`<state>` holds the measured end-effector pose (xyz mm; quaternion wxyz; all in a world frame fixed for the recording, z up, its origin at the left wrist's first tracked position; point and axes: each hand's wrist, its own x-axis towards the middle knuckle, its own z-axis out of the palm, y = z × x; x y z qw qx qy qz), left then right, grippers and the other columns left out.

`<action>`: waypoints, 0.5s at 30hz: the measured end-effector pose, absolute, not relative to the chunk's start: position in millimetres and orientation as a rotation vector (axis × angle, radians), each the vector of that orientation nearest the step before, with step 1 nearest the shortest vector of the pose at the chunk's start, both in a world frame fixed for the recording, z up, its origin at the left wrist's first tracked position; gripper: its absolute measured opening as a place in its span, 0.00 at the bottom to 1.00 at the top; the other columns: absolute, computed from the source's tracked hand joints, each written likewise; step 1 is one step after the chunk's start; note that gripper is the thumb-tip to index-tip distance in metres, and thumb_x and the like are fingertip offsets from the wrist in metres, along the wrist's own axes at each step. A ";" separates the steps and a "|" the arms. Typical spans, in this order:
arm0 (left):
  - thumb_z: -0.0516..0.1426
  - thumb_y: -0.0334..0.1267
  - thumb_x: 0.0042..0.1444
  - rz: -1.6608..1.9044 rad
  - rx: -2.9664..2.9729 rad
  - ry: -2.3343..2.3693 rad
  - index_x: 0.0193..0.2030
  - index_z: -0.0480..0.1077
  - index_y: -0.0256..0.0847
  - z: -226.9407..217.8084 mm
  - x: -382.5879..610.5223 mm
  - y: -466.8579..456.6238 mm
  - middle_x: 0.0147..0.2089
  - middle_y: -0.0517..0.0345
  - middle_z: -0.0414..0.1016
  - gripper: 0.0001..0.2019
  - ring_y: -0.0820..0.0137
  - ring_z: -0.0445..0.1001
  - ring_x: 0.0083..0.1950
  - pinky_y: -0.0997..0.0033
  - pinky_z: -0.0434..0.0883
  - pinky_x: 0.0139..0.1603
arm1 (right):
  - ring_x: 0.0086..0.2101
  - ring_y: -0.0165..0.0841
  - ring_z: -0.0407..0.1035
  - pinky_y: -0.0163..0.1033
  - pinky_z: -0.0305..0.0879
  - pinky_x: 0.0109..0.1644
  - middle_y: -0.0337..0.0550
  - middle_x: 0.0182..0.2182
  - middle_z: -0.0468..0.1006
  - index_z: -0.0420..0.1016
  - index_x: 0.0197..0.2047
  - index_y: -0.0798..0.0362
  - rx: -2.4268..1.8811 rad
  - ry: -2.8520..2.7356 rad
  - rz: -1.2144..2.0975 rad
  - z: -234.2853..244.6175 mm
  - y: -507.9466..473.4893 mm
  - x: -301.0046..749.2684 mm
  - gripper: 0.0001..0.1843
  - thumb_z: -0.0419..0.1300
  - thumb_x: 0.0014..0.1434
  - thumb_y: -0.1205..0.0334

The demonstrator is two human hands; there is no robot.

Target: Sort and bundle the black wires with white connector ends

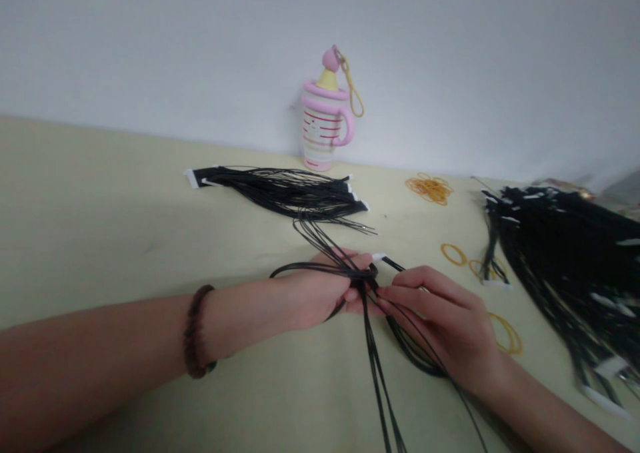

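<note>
Between my two hands is a bundle of thin black cables (pixel 371 346), with a white connector (pixel 379 257) showing at its upper side. My left hand (pixel 325 290) is closed around the bundle, and loose strands fan out above and below it. The fingers of my right hand (pixel 440 313) pinch the cables close to the left fingertips. A loop of cable hangs beneath the right palm. Part of the bundle is hidden by the fingers.
Behind my hands lies a tied black cable bundle (pixel 280 190) with white ends. A pink striped cup (pixel 323 130) stands by the wall. Yellow rubber bands (pixel 430 188) lie to the right, some single bands (pixel 454 254) nearer. A large cable pile (pixel 570 253) fills the right side.
</note>
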<state>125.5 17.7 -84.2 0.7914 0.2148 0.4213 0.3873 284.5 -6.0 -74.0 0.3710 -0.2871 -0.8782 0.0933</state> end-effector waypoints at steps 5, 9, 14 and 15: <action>0.55 0.32 0.47 0.811 0.435 0.794 0.26 0.67 0.40 -81.5 126.5 16.9 0.17 0.67 0.66 0.02 0.78 0.65 0.18 0.77 0.66 0.22 | 0.32 0.29 0.69 0.31 0.67 0.34 0.45 0.33 0.73 0.75 0.37 0.56 -0.792 -2.213 0.235 -67.5 -9.4 285.9 0.10 0.58 0.51 0.75; 0.55 0.31 0.49 0.770 0.471 0.791 0.28 0.68 0.41 -78.5 122.5 15.8 0.24 0.64 0.71 0.02 0.74 0.71 0.25 0.62 0.72 0.37 | 0.29 0.27 0.69 0.32 0.66 0.32 0.41 0.31 0.75 0.75 0.36 0.50 -1.025 -1.806 0.405 -50.7 -9.7 291.6 0.08 0.58 0.53 0.70; 0.54 0.34 0.51 0.764 0.514 0.848 0.26 0.66 0.40 -80.8 117.6 15.4 0.17 0.68 0.64 0.05 0.79 0.66 0.18 0.57 0.70 0.41 | 0.29 0.24 0.64 0.30 0.60 0.24 0.41 0.35 0.70 0.74 0.32 0.51 -0.925 -1.155 0.631 -21.7 11.4 326.7 0.06 0.58 0.54 0.69; 0.53 0.34 0.52 0.761 0.515 0.862 0.26 0.66 0.40 -80.0 117.6 15.4 0.16 0.69 0.63 0.06 0.79 0.66 0.18 0.57 0.70 0.41 | 0.29 0.23 0.63 0.29 0.58 0.23 0.41 0.36 0.69 0.74 0.32 0.50 -0.925 -1.112 0.605 -17.3 16.0 334.1 0.06 0.57 0.53 0.70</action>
